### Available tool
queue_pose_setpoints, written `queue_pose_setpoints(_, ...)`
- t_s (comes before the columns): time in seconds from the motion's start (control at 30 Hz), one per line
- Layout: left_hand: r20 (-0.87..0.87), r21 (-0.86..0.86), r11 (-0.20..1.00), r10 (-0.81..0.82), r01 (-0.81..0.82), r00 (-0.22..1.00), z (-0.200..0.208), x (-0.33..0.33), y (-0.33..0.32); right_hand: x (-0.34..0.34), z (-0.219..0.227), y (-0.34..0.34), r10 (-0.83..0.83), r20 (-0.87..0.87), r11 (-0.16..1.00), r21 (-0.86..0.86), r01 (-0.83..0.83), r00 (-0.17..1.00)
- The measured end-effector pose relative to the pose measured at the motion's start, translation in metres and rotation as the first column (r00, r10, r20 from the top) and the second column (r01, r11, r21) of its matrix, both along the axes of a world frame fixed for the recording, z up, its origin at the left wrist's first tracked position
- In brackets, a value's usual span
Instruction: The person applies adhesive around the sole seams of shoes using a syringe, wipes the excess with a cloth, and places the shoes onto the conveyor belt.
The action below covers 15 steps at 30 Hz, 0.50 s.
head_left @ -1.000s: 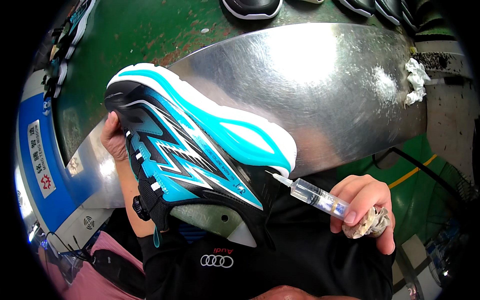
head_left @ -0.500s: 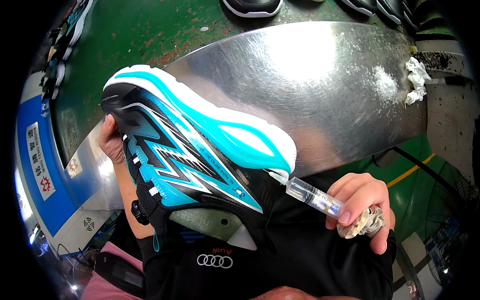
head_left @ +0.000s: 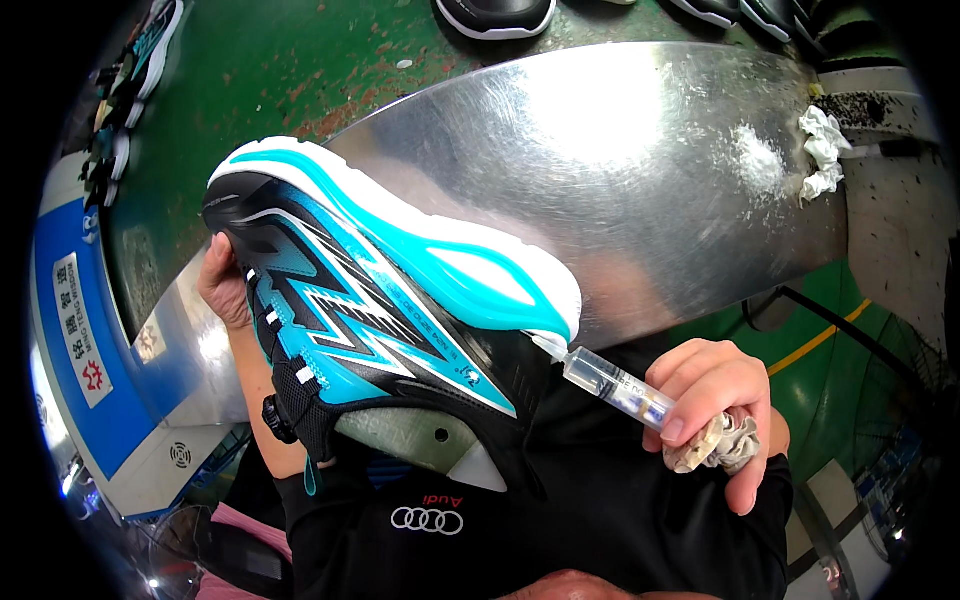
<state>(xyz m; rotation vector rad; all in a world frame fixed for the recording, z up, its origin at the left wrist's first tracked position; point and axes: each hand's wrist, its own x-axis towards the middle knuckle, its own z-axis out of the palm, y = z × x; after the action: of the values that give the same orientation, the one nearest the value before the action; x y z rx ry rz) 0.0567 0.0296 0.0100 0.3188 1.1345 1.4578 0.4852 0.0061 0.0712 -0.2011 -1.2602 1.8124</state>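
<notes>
The shoe point(head_left: 400, 300), turquoise, black and white, fills the left and middle of the head view, held clear on its side with its toe at the upper left and its heel near the centre. Its sole edge faces the upper right, probably so that the seam above the heel lies bared to the syringe point(head_left: 618, 388). A grey-green form point(head_left: 400, 437) sits inside the opening, which likely keeps the upper stiff under handling.

At the left of the frame, the left hand point(head_left: 226, 287) grasps the toe end, thumb on the near edge, the other fingers mostly hidden behind; its forearm rises from below, seemingly to bear the weight from beneath. At the lower right, the right hand point(head_left: 708, 390) is curled around the syringe barrel, its fingers bent over it and a crumpled wad point(head_left: 722, 447) tucked in the same grasp, perhaps to keep it handy. The barrel slants toward the upper left, its nozzle at the heel seam; whether the tip touches, I cannot tell. Behind lies a metal plate point(head_left: 660, 240).
</notes>
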Motion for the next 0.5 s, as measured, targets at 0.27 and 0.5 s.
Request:
queue_pose_setpoints(0.27,0.015,0.032,0.999,-0.021,0.02,1.0,0.001,0.003,0.005,0.04,0.043,-0.006,-0.355,-0.017,0.921,0.165,0.353,0.935)
queue_pose_setpoints(0.5,0.071,0.155,0.984,-0.101,0.089,0.992,0.036,0.022,-0.005,0.056,0.029,-0.006,-0.516,0.109,0.856,0.103,0.506,0.85)
